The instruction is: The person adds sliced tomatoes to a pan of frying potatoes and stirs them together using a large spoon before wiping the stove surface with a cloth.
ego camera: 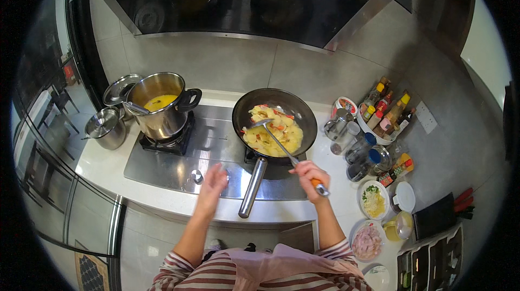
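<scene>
My right hand (313, 179) grips the handle of a metal spatula (280, 143), which has an orange band near its end. The spatula's head rests on sliced potatoes with red pieces (276, 132) in a dark wok (308, 112). The wok sits on the right burner, its steel handle (252, 188) pointing towards me. My left hand (213, 183), slightly blurred, is over the front of the steel gas hob (162, 169), left of the wok handle. It holds nothing that I can see. Close to it is a control knob (197, 175).
A tall steel pot (162, 122) with yellow liquid stands on the left burner, a smaller lidded pot (106, 128) beside it. Bottles (386, 108), jars (359, 149), a plate of chopped garlic and greens (373, 199) and a plate of raw meat (367, 242) line the right. A range hood (235, 6) overhangs.
</scene>
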